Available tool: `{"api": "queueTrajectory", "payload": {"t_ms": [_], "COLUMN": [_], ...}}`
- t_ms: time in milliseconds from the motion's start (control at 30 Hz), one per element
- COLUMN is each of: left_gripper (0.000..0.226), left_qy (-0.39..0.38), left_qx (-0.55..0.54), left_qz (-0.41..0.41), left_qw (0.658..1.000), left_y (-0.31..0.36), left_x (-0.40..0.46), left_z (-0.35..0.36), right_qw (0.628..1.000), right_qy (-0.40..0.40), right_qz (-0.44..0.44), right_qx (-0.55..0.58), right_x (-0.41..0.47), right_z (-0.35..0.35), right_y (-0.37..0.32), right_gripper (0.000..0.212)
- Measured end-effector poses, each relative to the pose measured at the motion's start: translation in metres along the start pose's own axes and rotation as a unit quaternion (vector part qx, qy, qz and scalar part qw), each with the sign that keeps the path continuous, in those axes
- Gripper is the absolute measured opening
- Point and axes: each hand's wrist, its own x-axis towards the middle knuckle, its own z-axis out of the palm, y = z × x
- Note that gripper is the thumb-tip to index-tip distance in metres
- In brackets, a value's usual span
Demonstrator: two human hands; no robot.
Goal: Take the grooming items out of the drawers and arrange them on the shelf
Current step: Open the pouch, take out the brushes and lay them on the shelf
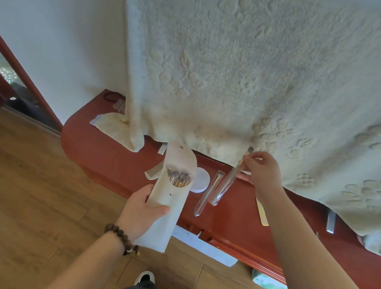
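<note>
Above the shelf [101,155], brush [242,165] in right-hand [261,171] grip

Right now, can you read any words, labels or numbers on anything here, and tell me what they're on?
None readable.
White pouch: no print visible.
Round white container: lid blank or too blurred.
White sheet under the red shelf: faint marks, too small to read.

**Hidden and cut-off parts of the dresser scene**

An embossed cream blanket [254,68] drapes over the red shelf [102,148], covering its back and whatever stands behind. The right forearm [313,267] hides part of a pale flat stick [262,215]. Brush heads inside the white pouch [172,190] are too small to tell apart. Both shoes [144,278] are cut off by the bottom edge.
</note>
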Motion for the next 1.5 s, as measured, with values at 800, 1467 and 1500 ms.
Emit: {"api": "queueTrajectory", "payload": {"t_ms": [800,1467,1500], "left_gripper": [0.032,0.032,0.028], "left_qy": [-0.04,-0.122,-0.122], "left_qx": [0.012,-0.092,-0.099], "left_qz": [0.012,0.071,0.071], "left_qw": [0.999,0.986,0.985], "left_y": [0.009,0.104,0.108], "left_x": [0.002,-0.006,-0.007], "left_z": [0.0,0.026,0.026], "right_qw": [0.979,0.955,0.955], "right_qy": [-0.03,-0.173,-0.176], "right_qz": [0.001,-0.235,-0.235], "right_qx": [-0.201,0.044,0.046], "right_x": [0.012,-0.077,-0.078], "right_z": [0.026,-0.005,-0.006], "right_y": [0.049,-0.046,-0.045], "right_gripper": [0.032,0.021,0.022]}}
